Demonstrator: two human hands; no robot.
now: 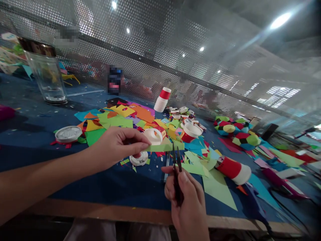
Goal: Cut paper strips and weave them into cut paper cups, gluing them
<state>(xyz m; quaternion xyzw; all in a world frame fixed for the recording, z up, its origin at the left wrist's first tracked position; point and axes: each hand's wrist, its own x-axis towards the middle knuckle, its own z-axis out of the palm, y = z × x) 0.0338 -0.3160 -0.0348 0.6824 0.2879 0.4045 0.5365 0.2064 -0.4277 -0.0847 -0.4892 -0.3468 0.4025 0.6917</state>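
Note:
Between thumb and fingers my left hand (125, 145) pinches one end of a light green paper strip (163, 147), which stretches to the right above the table. My right hand (187, 190) is closed round the handles of dark scissors (177, 164). Their blades point up and stand slightly apart at the strip's right part; whether they touch the paper I cannot tell. Behind the strip a red and white paper cup (156, 135) lies on its side. Below my left hand is a small white round lid (138, 158) with print on it.
Coloured paper scraps (120, 117) cover the table's middle. A glass bottle (46, 72) stands at the left, a stack of paper cups (162, 99) at the back. To the right lie a tipped cup (233, 170), a blue glue gun (254, 204) with a cord and a purple tool (283, 184).

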